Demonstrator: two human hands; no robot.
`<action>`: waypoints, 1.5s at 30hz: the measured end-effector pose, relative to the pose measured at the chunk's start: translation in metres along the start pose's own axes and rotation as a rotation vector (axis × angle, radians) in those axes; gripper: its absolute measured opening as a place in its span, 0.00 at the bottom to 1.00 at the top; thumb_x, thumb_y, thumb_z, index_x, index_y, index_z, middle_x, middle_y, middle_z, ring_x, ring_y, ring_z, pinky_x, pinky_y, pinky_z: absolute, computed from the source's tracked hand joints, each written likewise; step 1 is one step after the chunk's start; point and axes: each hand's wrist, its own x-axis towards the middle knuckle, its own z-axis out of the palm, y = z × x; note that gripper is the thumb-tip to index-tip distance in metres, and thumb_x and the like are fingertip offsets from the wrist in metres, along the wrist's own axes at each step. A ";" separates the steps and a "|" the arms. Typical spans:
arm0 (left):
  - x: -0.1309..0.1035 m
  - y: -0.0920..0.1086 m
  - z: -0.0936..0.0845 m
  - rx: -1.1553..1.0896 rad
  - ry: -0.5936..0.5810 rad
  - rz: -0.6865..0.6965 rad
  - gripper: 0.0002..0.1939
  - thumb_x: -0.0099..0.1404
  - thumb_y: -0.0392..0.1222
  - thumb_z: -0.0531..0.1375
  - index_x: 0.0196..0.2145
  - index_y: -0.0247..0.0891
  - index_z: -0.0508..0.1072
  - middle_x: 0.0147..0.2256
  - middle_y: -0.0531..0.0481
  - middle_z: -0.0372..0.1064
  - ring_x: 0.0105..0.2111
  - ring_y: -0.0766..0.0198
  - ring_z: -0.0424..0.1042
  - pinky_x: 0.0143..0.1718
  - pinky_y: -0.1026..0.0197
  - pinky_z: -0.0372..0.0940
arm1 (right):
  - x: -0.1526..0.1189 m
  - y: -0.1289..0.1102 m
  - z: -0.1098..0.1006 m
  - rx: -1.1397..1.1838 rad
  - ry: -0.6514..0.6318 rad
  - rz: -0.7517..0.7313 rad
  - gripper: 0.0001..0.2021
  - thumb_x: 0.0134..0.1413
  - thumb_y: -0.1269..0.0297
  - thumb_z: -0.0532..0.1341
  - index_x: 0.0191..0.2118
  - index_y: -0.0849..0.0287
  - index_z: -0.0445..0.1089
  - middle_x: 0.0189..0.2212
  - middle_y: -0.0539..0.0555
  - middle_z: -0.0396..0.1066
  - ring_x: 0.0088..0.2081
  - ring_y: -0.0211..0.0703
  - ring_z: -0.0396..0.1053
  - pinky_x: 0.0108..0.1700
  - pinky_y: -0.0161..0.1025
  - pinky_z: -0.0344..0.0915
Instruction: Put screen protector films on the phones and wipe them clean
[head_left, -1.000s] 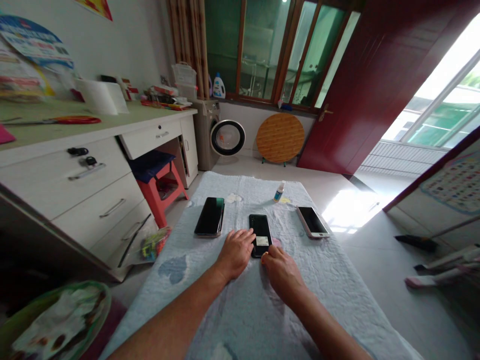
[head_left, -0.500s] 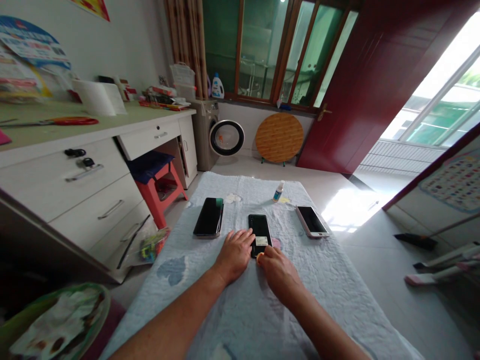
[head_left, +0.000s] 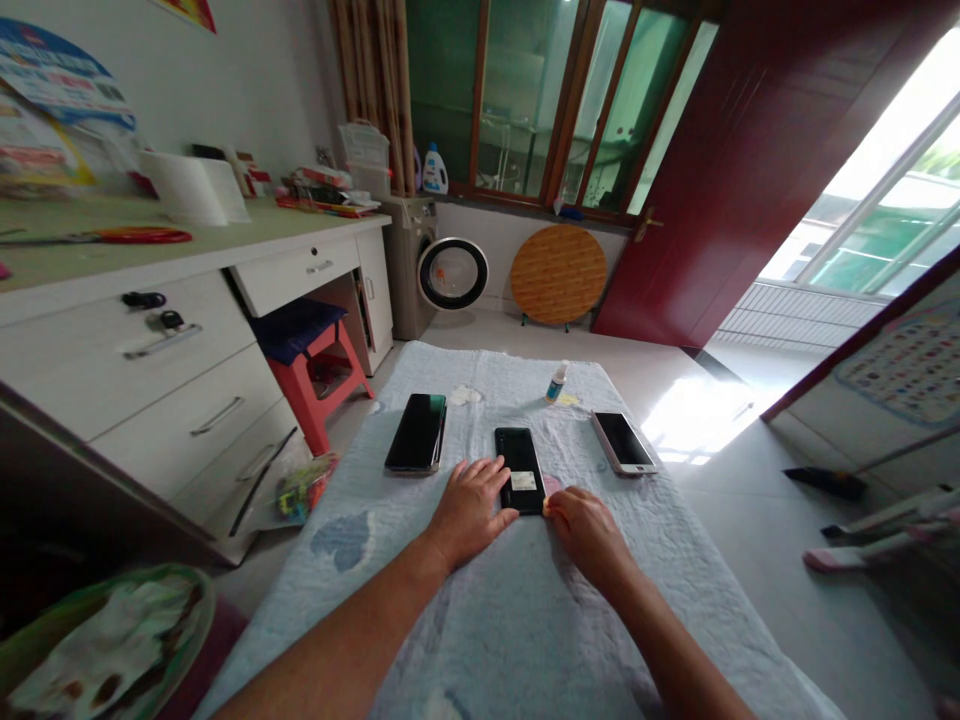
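Note:
A black smartphone (head_left: 520, 450) lies face down on the blue cloth, a white label on its back. My left hand (head_left: 466, 510) rests at its left edge with the fingers stretched out, the fingertips touching the phone and the thumb by its bottom edge. At the lower right corner of the phone, my right hand (head_left: 589, 530) pinches a small orange piece (head_left: 550, 503), mostly hidden by the fingers; its kind is unclear. Another dark phone (head_left: 418, 432) lies to the left. A phone with a white front (head_left: 624, 443) is on the right.
A small spray bottle (head_left: 556, 383) stands near the far side of the cloth-covered table (head_left: 480, 640). Left of it are a red stool (head_left: 315, 375), a white drawer desk (head_left: 180, 370) and a bin (head_left: 202, 620) with crumpled paper. An open washing machine (head_left: 409, 270) stands farther back.
My right hand has moved right, carrying the orange piece from the phone's bottom edge to its lower right corner. My left hand stays nearly in place, its thumb now showing along the bottom.

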 end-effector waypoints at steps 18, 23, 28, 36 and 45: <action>0.002 0.002 -0.007 -0.032 -0.040 -0.012 0.30 0.63 0.51 0.61 0.59 0.40 0.64 0.63 0.42 0.56 0.63 0.48 0.55 0.64 0.41 0.46 | 0.111 0.001 0.018 -0.067 0.151 0.115 0.12 0.59 0.69 0.53 0.38 0.62 0.75 0.36 0.58 0.77 0.39 0.43 0.72 0.40 0.34 0.58; 0.003 0.001 -0.007 -0.047 -0.040 -0.004 0.28 0.63 0.51 0.60 0.59 0.41 0.64 0.63 0.43 0.57 0.62 0.48 0.56 0.63 0.41 0.45 | 0.138 0.008 0.022 -0.121 0.126 0.039 0.14 0.58 0.72 0.52 0.39 0.64 0.75 0.38 0.59 0.77 0.41 0.44 0.72 0.42 0.34 0.59; 0.002 0.002 -0.009 -0.050 -0.048 -0.010 0.29 0.63 0.51 0.61 0.59 0.39 0.64 0.63 0.42 0.58 0.61 0.49 0.57 0.63 0.41 0.46 | 0.154 0.003 0.022 -0.129 0.062 -0.042 0.14 0.56 0.73 0.53 0.40 0.63 0.76 0.39 0.59 0.77 0.41 0.44 0.71 0.43 0.34 0.59; 0.002 -0.001 -0.004 -0.034 -0.034 -0.002 0.26 0.65 0.51 0.59 0.58 0.42 0.64 0.63 0.43 0.58 0.62 0.50 0.56 0.63 0.41 0.46 | 0.165 -0.026 0.030 -0.134 -0.038 -0.194 0.13 0.58 0.71 0.54 0.43 0.60 0.75 0.40 0.57 0.77 0.42 0.43 0.71 0.44 0.34 0.59; 0.001 -0.001 -0.005 -0.052 0.002 -0.003 0.28 0.63 0.52 0.61 0.58 0.40 0.65 0.62 0.43 0.59 0.61 0.50 0.57 0.63 0.42 0.47 | 0.162 -0.021 0.035 -0.153 -0.024 -0.261 0.15 0.61 0.74 0.52 0.40 0.61 0.77 0.39 0.57 0.75 0.44 0.41 0.69 0.51 0.33 0.56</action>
